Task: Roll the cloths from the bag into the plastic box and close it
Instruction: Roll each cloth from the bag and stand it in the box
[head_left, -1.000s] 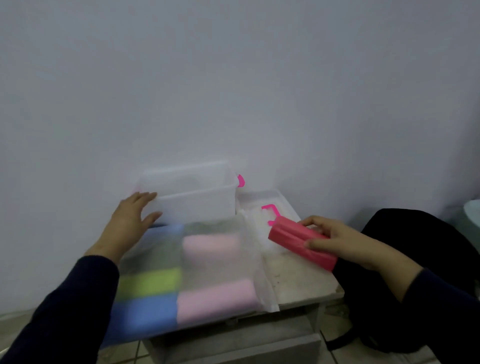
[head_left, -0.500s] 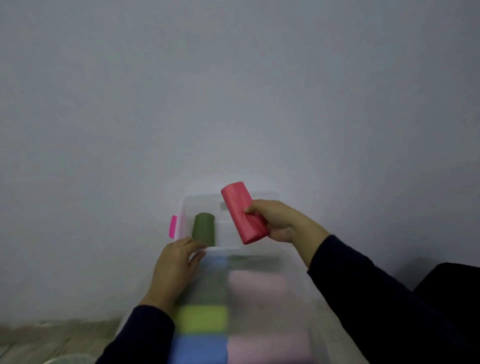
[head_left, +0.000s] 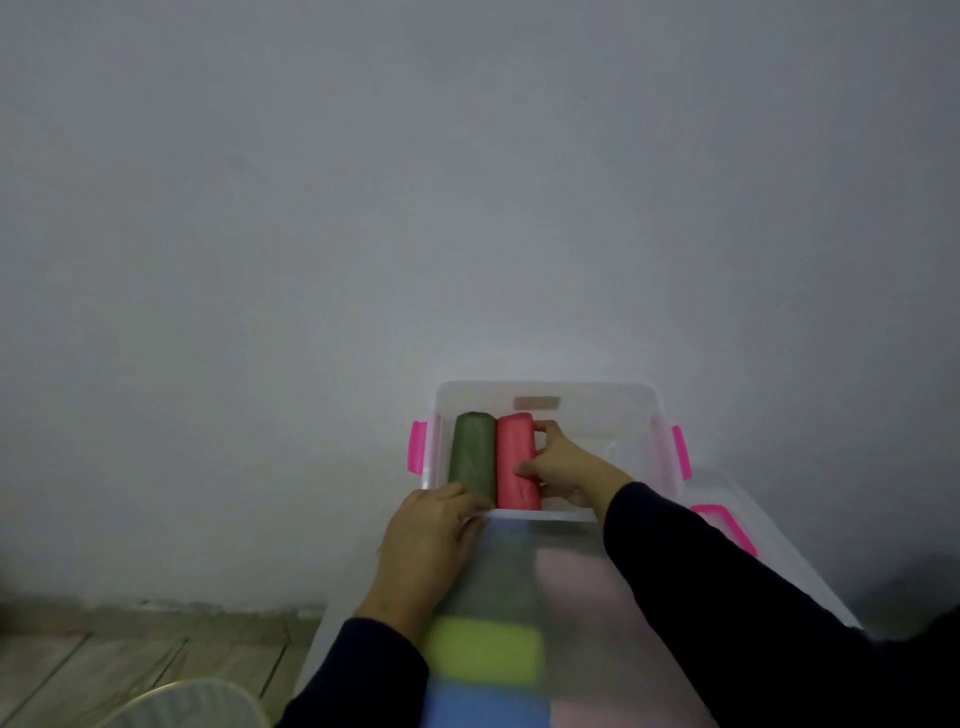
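Nearest the camera, a translucent bag (head_left: 519, 613) of folded cloths lies flat, with blurred blue, lime-green and pink blocks showing through it; both dark sleeves cross over it and the right forearm hides most of its right side. Bottom left, wooden floor (head_left: 104, 660) and a pale rounded object (head_left: 197, 701), too blurred to identify. Left hand (head_left: 423, 540) rests on the near-left corner of the plastic box (head_left: 550, 387), fingers bent over the near rim, grip closed on that rim, steadying it. Right hand (head_left: 563, 467) reaches inside the box, thumb on top and fingers on the right side of the red cloth roll (head_left: 517, 462), grip closed around it. Red roll lies lengthwise, touching the dark green cloth roll (head_left: 471, 454) on its left; green roll sits against the left wall. Right half of the box floor is open beyond the hand. Pink latches (head_left: 417, 447) on both short sides of the box. Clear lid (head_left: 779, 561) with a pink clip lies just right of the box, partly hidden by the right arm. Behind the box, a plain grey wall (head_left: 467, 182), box's far edge close against it.
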